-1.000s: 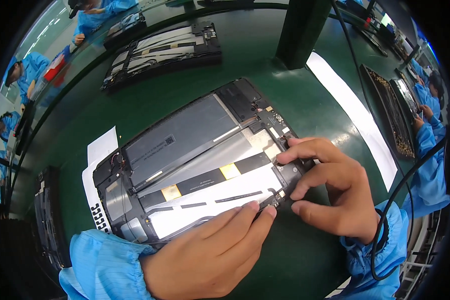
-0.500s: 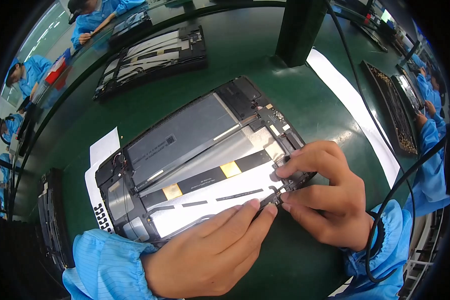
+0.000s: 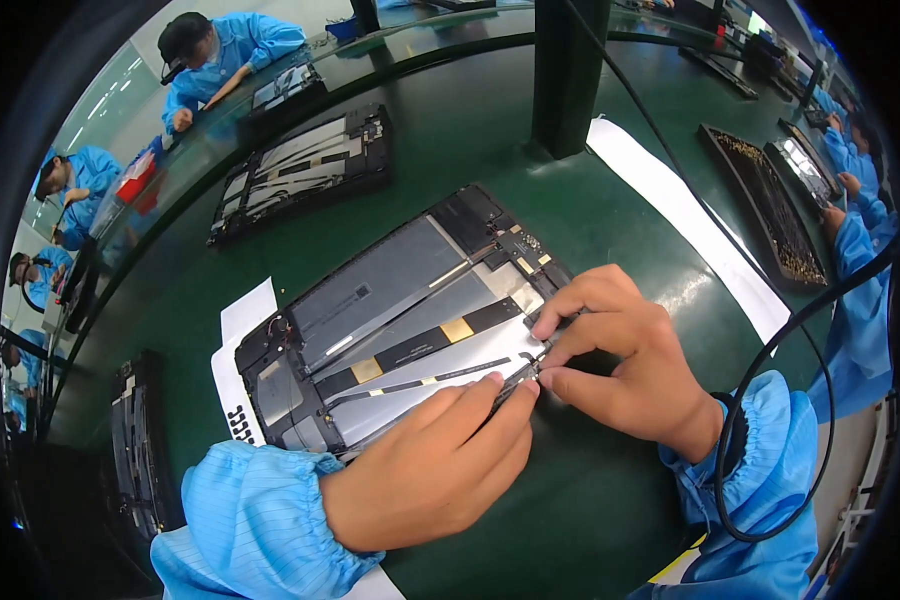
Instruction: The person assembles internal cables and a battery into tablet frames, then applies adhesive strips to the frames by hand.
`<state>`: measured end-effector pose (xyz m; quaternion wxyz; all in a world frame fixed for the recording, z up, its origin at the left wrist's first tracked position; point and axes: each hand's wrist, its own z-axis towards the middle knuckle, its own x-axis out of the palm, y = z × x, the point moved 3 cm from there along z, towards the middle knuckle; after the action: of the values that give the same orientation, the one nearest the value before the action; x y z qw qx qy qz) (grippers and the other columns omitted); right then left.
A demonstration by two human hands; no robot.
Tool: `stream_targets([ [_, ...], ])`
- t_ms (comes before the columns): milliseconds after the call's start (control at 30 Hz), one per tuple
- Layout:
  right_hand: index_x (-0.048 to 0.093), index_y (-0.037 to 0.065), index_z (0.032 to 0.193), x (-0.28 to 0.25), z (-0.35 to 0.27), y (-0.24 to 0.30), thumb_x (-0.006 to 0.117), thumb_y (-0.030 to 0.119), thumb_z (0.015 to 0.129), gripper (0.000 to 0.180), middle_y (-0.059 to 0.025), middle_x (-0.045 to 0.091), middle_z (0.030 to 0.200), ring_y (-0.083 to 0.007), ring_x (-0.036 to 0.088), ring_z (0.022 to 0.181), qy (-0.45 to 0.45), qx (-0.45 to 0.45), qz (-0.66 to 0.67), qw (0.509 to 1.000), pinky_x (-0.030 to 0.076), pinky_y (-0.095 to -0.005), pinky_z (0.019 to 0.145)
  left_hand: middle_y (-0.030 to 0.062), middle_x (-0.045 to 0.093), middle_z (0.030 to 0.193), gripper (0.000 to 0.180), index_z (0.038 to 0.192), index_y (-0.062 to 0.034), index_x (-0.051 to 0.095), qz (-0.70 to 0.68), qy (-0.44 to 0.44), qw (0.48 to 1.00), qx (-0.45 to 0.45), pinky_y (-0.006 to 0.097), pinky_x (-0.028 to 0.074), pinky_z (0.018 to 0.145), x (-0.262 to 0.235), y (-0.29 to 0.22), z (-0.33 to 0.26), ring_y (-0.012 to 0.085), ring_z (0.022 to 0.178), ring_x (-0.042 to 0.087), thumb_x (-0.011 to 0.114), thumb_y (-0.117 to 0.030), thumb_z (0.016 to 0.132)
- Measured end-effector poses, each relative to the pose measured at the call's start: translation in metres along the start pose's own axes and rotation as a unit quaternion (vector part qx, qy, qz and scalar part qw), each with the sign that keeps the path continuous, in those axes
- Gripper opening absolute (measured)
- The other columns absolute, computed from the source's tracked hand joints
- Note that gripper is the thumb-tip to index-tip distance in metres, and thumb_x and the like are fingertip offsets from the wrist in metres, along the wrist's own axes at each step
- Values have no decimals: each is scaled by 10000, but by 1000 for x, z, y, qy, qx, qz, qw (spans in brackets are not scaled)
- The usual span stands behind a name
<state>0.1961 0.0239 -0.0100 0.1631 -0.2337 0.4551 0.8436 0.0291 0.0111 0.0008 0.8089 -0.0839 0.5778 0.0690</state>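
An opened tablet [image 3: 382, 292] lies tilted on the green table, its dark battery, silver plate and circuit parts uncovered. A black ribbon strip with gold patches [image 3: 411, 352] crosses the silver plate, and a thinner dark cable [image 3: 425, 382] runs below it toward the right corner. My left hand [image 3: 432, 455] grips the near edge, its index and middle fingertips at the near right corner. At that same corner my right hand [image 3: 625, 365] pinches with thumb and fingers, one finger raised over the frame. What sits between those fingertips is too small and covered to make out.
Another opened tablet [image 3: 305, 168] lies behind, and a dark one [image 3: 136, 450] stands at the left. White paper [image 3: 685, 225] and a tray of small brass-coloured parts [image 3: 770, 205] are at the right. A black cable [image 3: 808, 310] hangs by my right arm. Co-workers in blue sit around.
The whole view has shifted, so the far table shows more. My right fingers have drawn closer together at the tablet's corner. My left hand keeps its place on the edge.
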Motion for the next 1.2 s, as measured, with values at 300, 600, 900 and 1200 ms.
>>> stream_targets([
  [300, 613, 59, 652, 0, -5, -2, 650, 20, 581, 89, -42, 595, 822, -229, 524, 826, -43, -17, 32, 998, 406, -321, 754, 204, 484, 1104, 384, 1006, 77, 509, -20, 30, 998, -53, 370, 417, 841, -10, -6, 0, 319, 998, 497, 606, -26, 649],
  [600, 596, -29, 827, -13, -9, -34, 587, 181, 741, 227, -151, 554, 930, -311, 490, 897, -160, 120, -89, 976, 380, -364, 806, 254, 390, 1255, 513, 1192, 43, 403, -12, -228, 887, -401, 403, 280, 987, -63, -8, -104, 376, 1171, 383, 586, -28, 717],
  [900, 519, -36, 945, 11, -6, -36, 581, 178, 793, 270, -110, 537, 891, -197, 508, 826, -159, 167, 59, 971, 400, -292, 770, 333, 273, 1302, 599, 1271, 32, 353, -91, -170, 870, -454, 424, 180, 1016, -9, -3, -135, 397, 1267, 229, 589, -239, 792],
  [1200, 489, -66, 1074, 95, 97, 52, 552, 128, 814, 330, -106, 556, 987, -140, 525, 887, -65, 105, 364, 923, 414, -253, 797, 325, -56, 1371, 813, 1334, 74, 93, 1, -376, 807, -455, 407, 173, 1021, -79, -54, -186, 413, 1296, 53, 594, -248, 780],
])
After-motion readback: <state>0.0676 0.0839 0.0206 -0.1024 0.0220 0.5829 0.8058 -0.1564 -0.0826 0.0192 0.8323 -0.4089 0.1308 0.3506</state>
